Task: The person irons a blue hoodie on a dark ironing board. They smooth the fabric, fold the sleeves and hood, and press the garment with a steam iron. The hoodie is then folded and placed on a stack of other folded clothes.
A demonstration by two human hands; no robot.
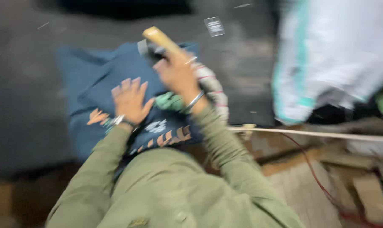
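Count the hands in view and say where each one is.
2. The left hand lies flat, fingers spread, on the dark blue cloth. The right hand is above it, gripping a wooden-handled tool. The frame is blurred; no others show.

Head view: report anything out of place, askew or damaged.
Nothing is clearly damaged, though blur hides detail. The dark blue garment lies rumpled and skewed under the flat left hand. The right hand holds a wooden-handled tool above it. A red cord trails loose across the wooden boards at right.
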